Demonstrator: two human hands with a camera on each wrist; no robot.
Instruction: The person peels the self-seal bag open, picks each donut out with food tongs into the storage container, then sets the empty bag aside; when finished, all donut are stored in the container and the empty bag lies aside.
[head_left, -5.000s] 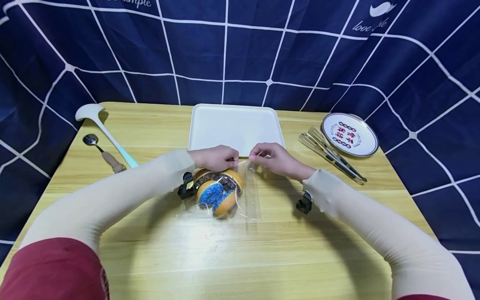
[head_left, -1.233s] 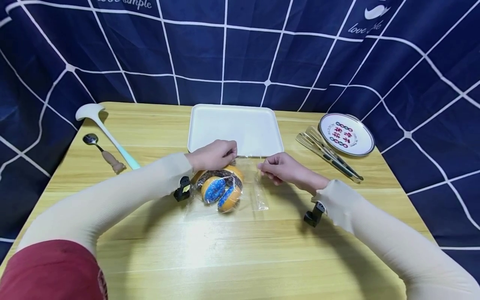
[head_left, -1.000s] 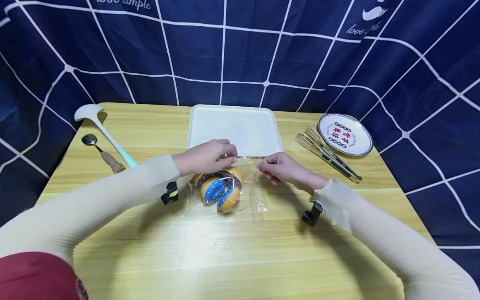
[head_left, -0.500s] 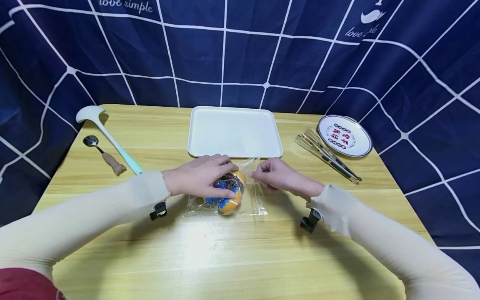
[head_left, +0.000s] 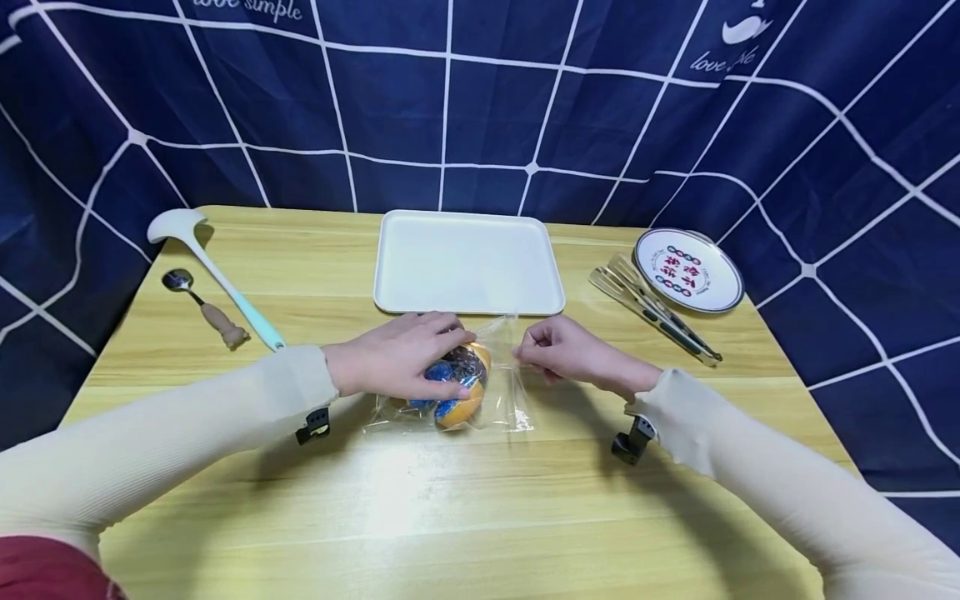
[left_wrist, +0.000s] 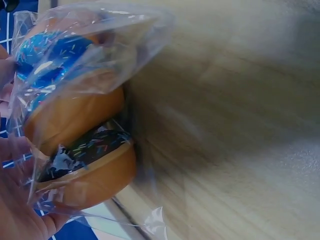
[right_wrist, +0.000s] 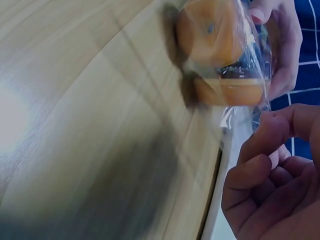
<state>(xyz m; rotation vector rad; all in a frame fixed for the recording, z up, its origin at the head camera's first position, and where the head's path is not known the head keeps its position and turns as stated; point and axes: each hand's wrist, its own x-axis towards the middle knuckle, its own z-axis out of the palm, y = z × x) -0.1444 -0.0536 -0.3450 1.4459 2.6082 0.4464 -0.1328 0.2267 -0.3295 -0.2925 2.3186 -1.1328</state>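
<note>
A clear plastic bag [head_left: 504, 410] lies on the table with toy-like doughnuts in it. Blue icing with sprinkles covers one doughnut [left_wrist: 52, 52], and a chocolate-iced doughnut [left_wrist: 92, 185] sits beside it. My left hand [head_left: 397, 357] rests over the bagged doughnuts from the left, its fingers spread on top and its thumb along the near side. At the bag's right edge, near the mouth, my right hand [head_left: 562, 352] pinches the plastic between thumb and forefinger; its other fingers are curled. Part of the doughnuts is hidden under my left hand.
Just beyond the bag is a white tray [head_left: 468, 262]. Tongs [head_left: 652, 308] and a printed plate [head_left: 690, 271] lie at the right. A ladle [head_left: 225, 283] and a spoon with a figured handle [head_left: 213, 317] are at the left. A checked blue cloth [head_left: 397, 100] hangs behind.
My left hand has let go of the bag's top edge, moved toward me and settled over the doughnuts. My right hand has shifted slightly right from its place five seconds ago, still pinching the bag.
</note>
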